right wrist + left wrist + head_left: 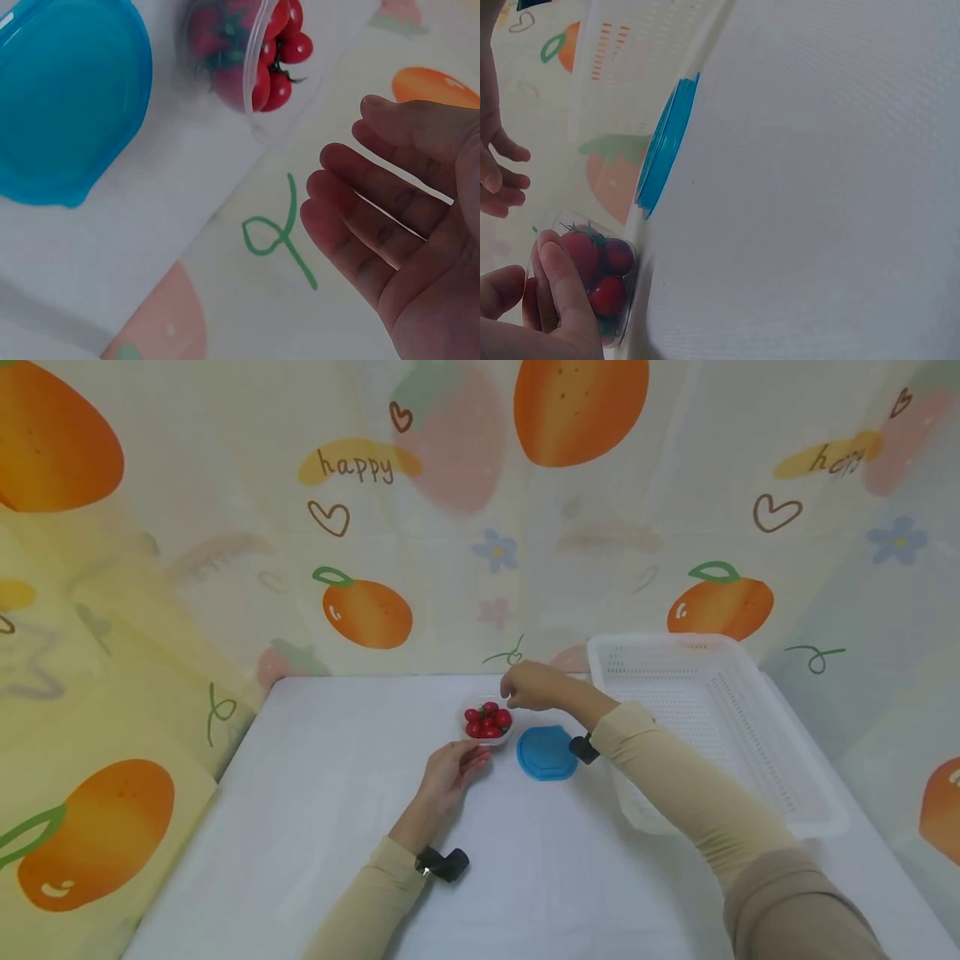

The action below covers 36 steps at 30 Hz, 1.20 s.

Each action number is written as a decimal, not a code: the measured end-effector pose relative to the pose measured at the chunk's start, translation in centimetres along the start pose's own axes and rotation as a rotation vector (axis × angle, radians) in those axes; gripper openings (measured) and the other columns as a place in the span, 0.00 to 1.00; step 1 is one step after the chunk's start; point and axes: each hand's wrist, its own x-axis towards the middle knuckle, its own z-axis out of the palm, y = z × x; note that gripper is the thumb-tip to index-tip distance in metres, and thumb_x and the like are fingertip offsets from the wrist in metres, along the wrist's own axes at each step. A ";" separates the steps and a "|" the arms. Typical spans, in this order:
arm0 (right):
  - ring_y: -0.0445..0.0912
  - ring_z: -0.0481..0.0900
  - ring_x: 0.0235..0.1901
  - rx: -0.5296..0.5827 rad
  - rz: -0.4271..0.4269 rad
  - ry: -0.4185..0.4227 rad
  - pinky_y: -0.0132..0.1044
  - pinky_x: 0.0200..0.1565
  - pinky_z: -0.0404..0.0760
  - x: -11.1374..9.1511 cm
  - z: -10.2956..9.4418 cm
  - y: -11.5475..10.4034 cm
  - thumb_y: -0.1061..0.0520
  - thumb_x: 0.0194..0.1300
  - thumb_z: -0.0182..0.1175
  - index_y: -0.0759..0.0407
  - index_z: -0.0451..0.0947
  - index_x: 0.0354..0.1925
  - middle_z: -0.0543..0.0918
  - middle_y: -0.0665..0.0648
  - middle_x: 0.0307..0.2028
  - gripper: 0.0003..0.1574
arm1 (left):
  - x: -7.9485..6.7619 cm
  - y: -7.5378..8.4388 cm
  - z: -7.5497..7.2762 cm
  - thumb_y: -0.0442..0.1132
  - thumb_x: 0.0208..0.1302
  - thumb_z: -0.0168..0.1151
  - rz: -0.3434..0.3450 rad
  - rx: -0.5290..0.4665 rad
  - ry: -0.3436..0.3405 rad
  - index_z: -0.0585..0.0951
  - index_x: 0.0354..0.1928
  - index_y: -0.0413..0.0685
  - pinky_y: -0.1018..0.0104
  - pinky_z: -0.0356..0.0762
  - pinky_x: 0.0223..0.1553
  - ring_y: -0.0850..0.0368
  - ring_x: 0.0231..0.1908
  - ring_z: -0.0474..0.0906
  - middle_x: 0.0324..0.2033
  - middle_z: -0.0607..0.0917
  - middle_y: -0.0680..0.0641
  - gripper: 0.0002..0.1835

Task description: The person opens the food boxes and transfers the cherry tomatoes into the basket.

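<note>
head view: near the counter's (315, 777) far edge, your tub (491, 742) should be light, slick (tomatoes (487, 723) may bruise); hold its rim. left hand (447, 770), right hand (534, 685): fingers released.

The word "happy" is printed in brown letters on a yellow patch (360, 462) of the patterned cloth (435, 552); it is repeated, with distorted letters, on a second patch (828, 455) further right.
</note>
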 end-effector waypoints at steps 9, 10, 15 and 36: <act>0.49 0.81 0.47 0.028 -0.003 -0.035 0.38 0.52 0.83 1.7 2.1 -0.7 0.57 0.67 0.60 0.60 0.81 0.52 0.85 0.58 0.48 0.16 | 0.2 0.0 0.1 0.41 0.70 0.57 0.010 -0.003 -0.011 0.76 0.51 0.39 0.68 0.84 0.50 0.55 0.43 0.86 0.40 0.88 0.46 0.14; 0.48 0.80 0.47 0.025 -0.007 -0.037 0.37 0.53 0.83 1.8 2.3 -0.8 0.58 0.67 0.60 0.60 0.82 0.52 0.85 0.58 0.47 0.16 | 0.2 0.0 0.1 0.40 0.70 0.57 0.015 -0.001 -0.015 0.76 0.51 0.39 0.67 0.84 0.50 0.55 0.43 0.86 0.40 0.88 0.46 0.14; 0.47 0.80 0.43 0.059 -0.002 -0.064 0.36 0.52 0.83 2.3 3.2 -1.3 0.59 0.67 0.60 0.61 0.82 0.50 0.86 0.57 0.45 0.15 | 0.2 0.0 0.1 0.39 0.70 0.57 0.015 -0.011 -0.019 0.76 0.50 0.38 0.67 0.83 0.51 0.55 0.42 0.86 0.38 0.88 0.47 0.13; 0.47 0.75 0.39 -0.024 0.091 -0.097 0.35 0.50 0.81 4.6 5.3 -2.3 0.59 0.62 0.65 0.59 0.84 0.44 0.83 0.54 0.38 0.11 | 0.2 0.0 0.0 0.37 0.70 0.56 0.028 -0.031 -0.019 0.76 0.49 0.37 0.70 0.85 0.45 0.58 0.37 0.85 0.36 0.87 0.47 0.12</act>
